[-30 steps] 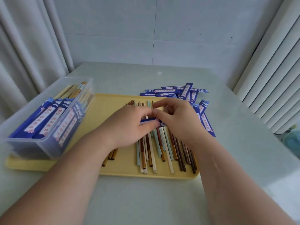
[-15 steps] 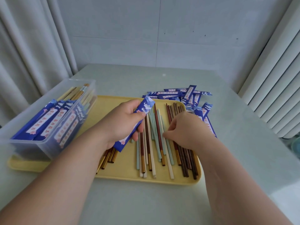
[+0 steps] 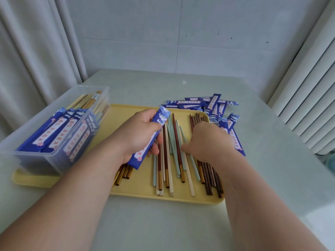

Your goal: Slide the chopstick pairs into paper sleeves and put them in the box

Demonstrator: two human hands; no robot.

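My left hand [image 3: 137, 134] grips a blue paper sleeve [image 3: 159, 120] slantwise above the yellow tray [image 3: 126, 113]. Loose chopsticks [image 3: 168, 169] in cream, pale blue, red-brown and dark brown lie in rows on the tray. My right hand [image 3: 208, 142] lies over the chopsticks at the tray's right, fingers curled down among them; whether it holds any is hidden. More blue sleeves [image 3: 204, 104] are heaped past the tray's far right corner. The clear plastic box [image 3: 32, 124] stands on the tray's left end, with several sleeved pairs [image 3: 59, 131] inside.
The pale table [image 3: 163, 223] runs out to the front and right of the tray. Curtains hang at the left [image 3: 36, 51], and a ribbed white panel [image 3: 308, 87] stands at the right. A wall closes the back.
Both hands were together on a sleeve over the chopsticks. My left hand then lifted the sleeve away to the left, and my right hand dropped onto the chopsticks at the right.
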